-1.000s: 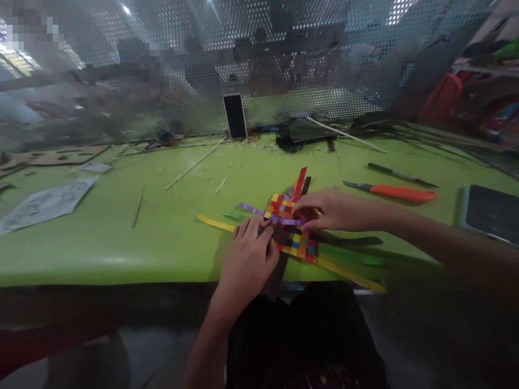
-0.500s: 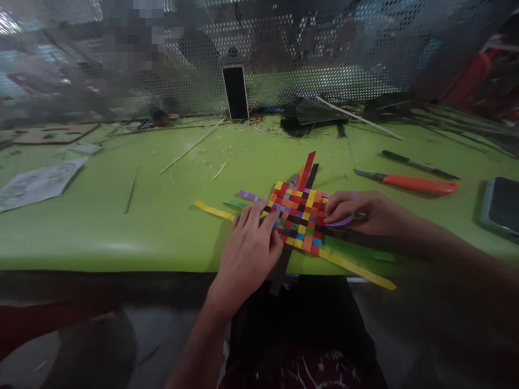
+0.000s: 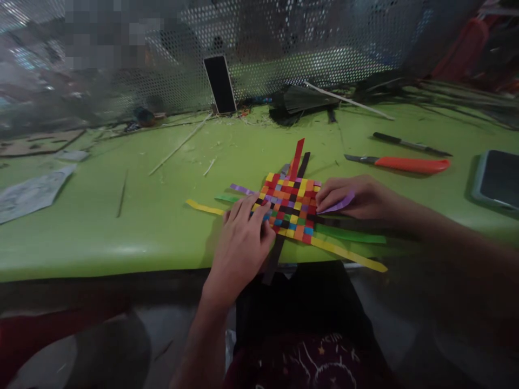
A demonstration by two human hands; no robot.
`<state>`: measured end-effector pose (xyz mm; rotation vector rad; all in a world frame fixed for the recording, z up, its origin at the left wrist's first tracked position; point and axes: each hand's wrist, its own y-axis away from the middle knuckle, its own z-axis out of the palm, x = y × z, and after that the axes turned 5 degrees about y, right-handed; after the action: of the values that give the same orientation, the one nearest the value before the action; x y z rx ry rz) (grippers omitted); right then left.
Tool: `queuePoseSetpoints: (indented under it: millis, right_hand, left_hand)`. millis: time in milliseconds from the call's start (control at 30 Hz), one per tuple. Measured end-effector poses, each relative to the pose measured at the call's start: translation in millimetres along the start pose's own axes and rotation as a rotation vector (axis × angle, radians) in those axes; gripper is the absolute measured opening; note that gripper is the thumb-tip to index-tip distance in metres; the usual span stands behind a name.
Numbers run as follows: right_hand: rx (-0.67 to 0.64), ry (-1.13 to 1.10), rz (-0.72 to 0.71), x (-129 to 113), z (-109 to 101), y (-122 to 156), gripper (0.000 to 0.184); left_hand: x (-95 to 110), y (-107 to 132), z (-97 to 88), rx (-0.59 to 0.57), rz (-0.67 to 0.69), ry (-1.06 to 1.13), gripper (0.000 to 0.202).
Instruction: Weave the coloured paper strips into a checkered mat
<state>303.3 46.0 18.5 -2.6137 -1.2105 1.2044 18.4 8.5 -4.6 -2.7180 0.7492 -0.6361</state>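
Observation:
A checkered mat woven from colored strips lies near the table's front edge. My left hand rests over its left side, fingers extended and pressing down on the weave. At the mat's right edge, my right hand is closed in a pinch on a purple strip, whose end curls up past the fingers. Loose ends stick out all round: a red strip and a black one at the back, a green strip and a yellow strip at the right. The right fingertips are partly hidden.
Right of the mat lie an orange-handled knife, a slim black-handled blade and a phone. Another phone leans on the perforated metal screen. Paper and thin sticks lie to the left on the green table.
The whole view has shifted, so the table's things appear further left and mostly higher. The left hand stays on the mat. The right hand still pinches the purple strip, whose end now lifts higher.

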Motion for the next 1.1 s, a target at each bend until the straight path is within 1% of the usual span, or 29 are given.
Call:
queuePoseSetpoints:
  millis: [100, 300, 467, 533, 733, 833, 900, 967, 1000, 1100]
  right_hand:
    - [-0.036, -0.005, -0.04, 3.3, -1.8, -0.3, 0.01]
    - [-0.032, -0.012, -0.08, 13.3, -0.8, 1.0, 0.012]
    - [0.032, -0.06, 0.023, 8.8, 1.6, 1.6, 0.01]
    - [0.038, -0.045, 0.027, 7.1, 3.0, 1.3, 0.011]
    - [0.053, 0.097, -0.067, 5.4, 6.7, 1.8, 0.014]
    - [0.022, 0.119, -0.053, 0.6, 3.4, 1.8, 0.015]
    - [-0.002, 0.098, 0.023, -2.4, -0.9, -2.8, 0.016]
    - [-0.038, 0.097, 0.058, -2.8, -4.5, -13.3, 0.018]
    - [-0.07, 0.117, 0.052, -1.7, -5.4, -20.6, 0.018]
    - [-0.217, 0.208, -0.038, 5.4, -2.2, -44.7, 0.025]
  left_hand:
    - [-0.4, 0.2, 0.3, 0.008, 0.001, -0.002, 0.036]
    - [-2.1, 0.8, 2.2, 0.022, 0.007, 0.005, 0.036]
    - [-2.7, 1.0, 2.4, 0.018, 0.023, 0.011, 0.034]
    - [-2.6, 0.8, 2.1, 0.02, 0.019, 0.01, 0.034]
    - [-2.9, 0.4, 1.0, -0.006, 0.007, 0.018, 0.036]
    - [-2.5, 0.1, 0.8, 0.003, 0.01, 0.018, 0.035]
    - [-1.9, -0.4, 0.9, 0.009, 0.009, 0.012, 0.032]
    - [-1.4, -1.1, 0.7, 0.005, 0.012, 0.008, 0.03]
    - [-1.3, -1.5, 0.4, 0.003, 0.015, 0.01, 0.03]
    - [-1.1, -2.0, -1.1, 0.0, 0.022, 0.029, 0.034]
